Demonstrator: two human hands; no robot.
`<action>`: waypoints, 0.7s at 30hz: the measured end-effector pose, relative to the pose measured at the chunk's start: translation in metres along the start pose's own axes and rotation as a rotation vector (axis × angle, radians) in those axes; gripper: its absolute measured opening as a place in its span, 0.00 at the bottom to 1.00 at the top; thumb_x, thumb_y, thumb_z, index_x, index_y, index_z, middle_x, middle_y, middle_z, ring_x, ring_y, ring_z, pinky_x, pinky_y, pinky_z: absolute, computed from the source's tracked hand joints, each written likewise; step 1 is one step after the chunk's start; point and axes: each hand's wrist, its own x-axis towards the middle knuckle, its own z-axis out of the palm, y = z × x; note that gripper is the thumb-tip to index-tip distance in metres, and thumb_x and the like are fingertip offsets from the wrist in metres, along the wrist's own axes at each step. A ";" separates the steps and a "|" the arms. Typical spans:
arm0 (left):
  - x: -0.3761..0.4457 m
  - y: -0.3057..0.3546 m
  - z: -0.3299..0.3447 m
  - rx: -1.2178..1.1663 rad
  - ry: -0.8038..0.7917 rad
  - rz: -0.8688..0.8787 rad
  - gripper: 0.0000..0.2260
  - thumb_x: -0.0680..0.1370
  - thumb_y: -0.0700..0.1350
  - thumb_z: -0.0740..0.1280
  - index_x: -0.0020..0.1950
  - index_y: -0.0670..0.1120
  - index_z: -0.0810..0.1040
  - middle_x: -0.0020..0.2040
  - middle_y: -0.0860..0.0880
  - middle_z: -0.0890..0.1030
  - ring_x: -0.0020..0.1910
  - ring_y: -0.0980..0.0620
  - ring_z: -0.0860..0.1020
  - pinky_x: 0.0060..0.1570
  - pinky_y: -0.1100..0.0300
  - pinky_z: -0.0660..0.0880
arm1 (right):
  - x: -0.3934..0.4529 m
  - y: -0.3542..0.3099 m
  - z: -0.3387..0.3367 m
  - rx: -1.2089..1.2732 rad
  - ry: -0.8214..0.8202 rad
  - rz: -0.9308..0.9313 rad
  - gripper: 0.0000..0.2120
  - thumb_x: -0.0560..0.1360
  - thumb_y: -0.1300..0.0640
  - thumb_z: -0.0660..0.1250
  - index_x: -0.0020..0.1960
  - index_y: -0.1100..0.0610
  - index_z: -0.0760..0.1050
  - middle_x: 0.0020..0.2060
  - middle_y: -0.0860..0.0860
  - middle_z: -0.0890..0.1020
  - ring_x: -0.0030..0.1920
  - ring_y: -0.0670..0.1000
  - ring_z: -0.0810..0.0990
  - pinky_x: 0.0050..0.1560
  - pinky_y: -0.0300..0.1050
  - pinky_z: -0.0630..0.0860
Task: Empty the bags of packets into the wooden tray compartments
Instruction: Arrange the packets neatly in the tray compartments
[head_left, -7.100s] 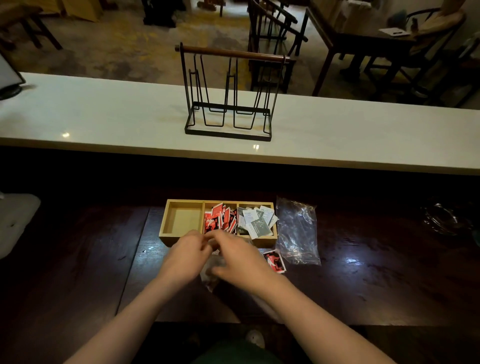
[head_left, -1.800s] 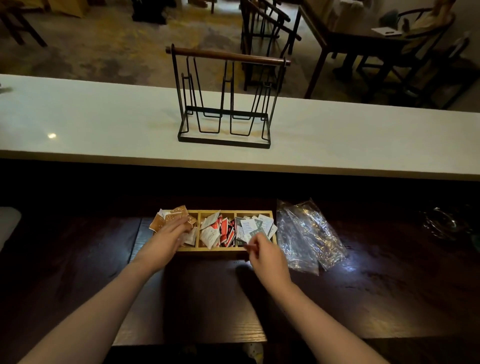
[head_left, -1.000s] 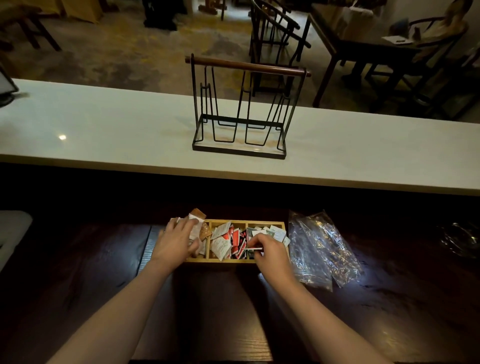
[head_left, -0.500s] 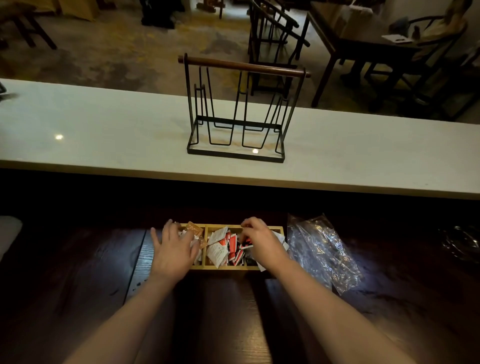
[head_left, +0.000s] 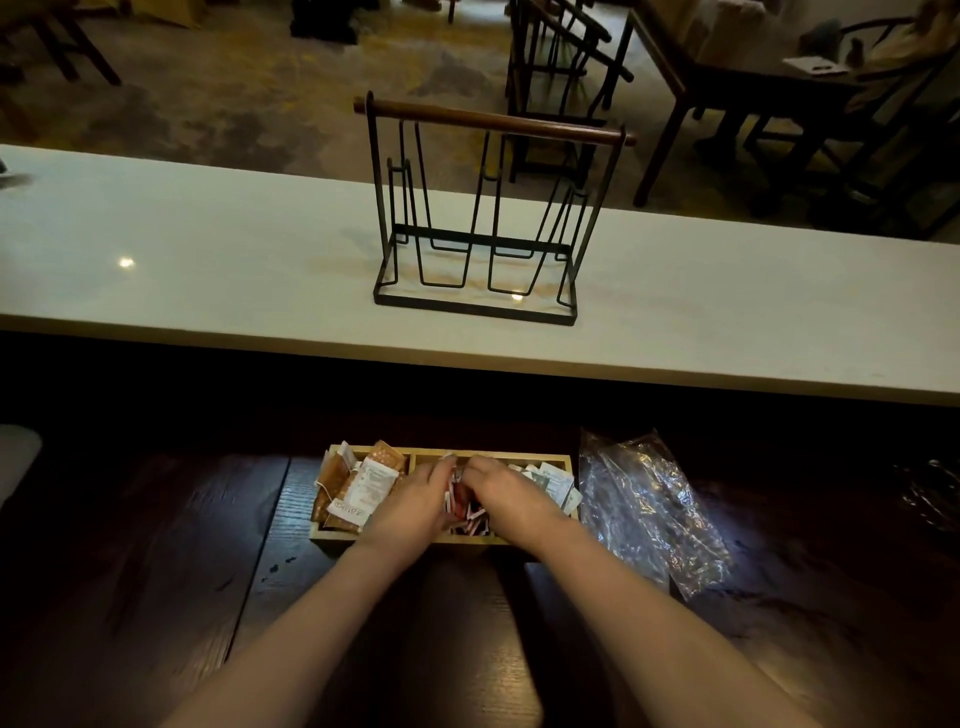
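Note:
A three-compartment wooden tray (head_left: 332, 536) sits on the dark wooden table. Brown and white packets (head_left: 363, 483) fill its left compartment, red packets (head_left: 466, 512) the middle one, and grey-white packets (head_left: 551, 480) the right one. My left hand (head_left: 415, 501) and my right hand (head_left: 511, 493) meet over the middle compartment. Their fingers press on the red packets from either side and hide most of them. Empty clear plastic bags (head_left: 641, 506) lie crumpled just right of the tray.
A black wire rack (head_left: 475, 228) with a wooden handle stands on the raised white counter (head_left: 208, 270) behind the tray. A dark glass object (head_left: 930, 499) sits at the far right and a pale object (head_left: 15, 457) at the left edge. Chairs and tables stand beyond the counter.
My left hand has moved off the left compartment and my right hand off the right one. Both have come together over the red packets in the middle. The view has shifted slightly.

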 end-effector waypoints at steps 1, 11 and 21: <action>0.002 -0.004 -0.002 -0.036 -0.022 -0.012 0.32 0.75 0.45 0.68 0.75 0.48 0.56 0.72 0.45 0.66 0.69 0.45 0.68 0.67 0.52 0.69 | 0.001 0.000 0.000 -0.002 0.007 -0.006 0.24 0.68 0.73 0.63 0.62 0.61 0.71 0.57 0.56 0.74 0.60 0.56 0.72 0.57 0.49 0.74; 0.004 -0.032 -0.018 -0.336 -0.049 -0.052 0.22 0.77 0.37 0.65 0.70 0.47 0.66 0.66 0.47 0.76 0.65 0.52 0.74 0.64 0.60 0.71 | 0.004 0.004 0.000 0.029 0.019 0.043 0.13 0.73 0.69 0.60 0.56 0.62 0.75 0.56 0.57 0.74 0.55 0.57 0.74 0.53 0.47 0.73; 0.005 -0.035 -0.018 -0.387 0.118 -0.096 0.16 0.76 0.32 0.62 0.61 0.45 0.74 0.56 0.46 0.82 0.56 0.57 0.79 0.47 0.74 0.72 | 0.010 0.004 -0.013 0.064 0.133 0.064 0.24 0.70 0.73 0.62 0.64 0.59 0.70 0.62 0.55 0.73 0.63 0.54 0.72 0.59 0.46 0.72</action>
